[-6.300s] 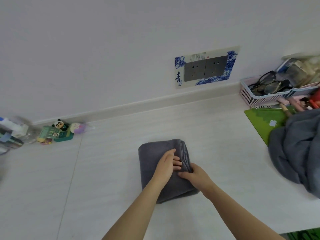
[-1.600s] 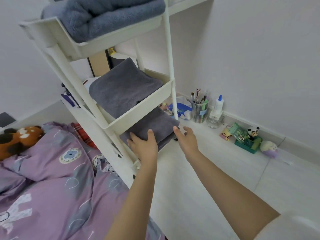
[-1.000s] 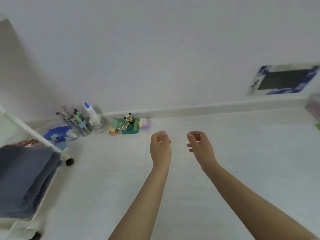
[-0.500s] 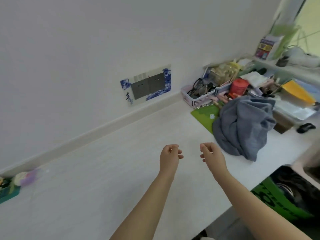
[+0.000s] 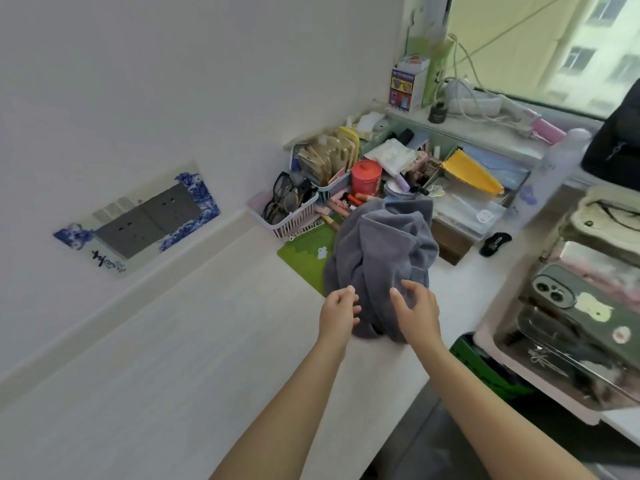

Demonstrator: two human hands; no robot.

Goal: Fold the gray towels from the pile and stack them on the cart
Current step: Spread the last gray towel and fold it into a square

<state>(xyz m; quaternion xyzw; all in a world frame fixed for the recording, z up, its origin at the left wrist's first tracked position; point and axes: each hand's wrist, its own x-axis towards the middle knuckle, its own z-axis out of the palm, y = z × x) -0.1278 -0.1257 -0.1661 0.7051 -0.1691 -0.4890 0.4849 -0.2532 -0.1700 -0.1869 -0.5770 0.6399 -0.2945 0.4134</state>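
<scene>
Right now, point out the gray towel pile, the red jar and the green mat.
gray towel pile (image 5: 381,261), head view, middle of the crumpled cloth.
red jar (image 5: 366,176), head view, its side wall below the lid.
green mat (image 5: 306,258), head view, bare part left of the pile.

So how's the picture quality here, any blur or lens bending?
Head view: soft daylight from the window, no harsh glare; wide-angle bending tilts the wall outlet plate; right-edge shelf items are smeared; the gray towel pile and both hands read fairly clearly.

Only dark brush-style characters on the socket surround (image 5: 107,263), not legible.
</scene>
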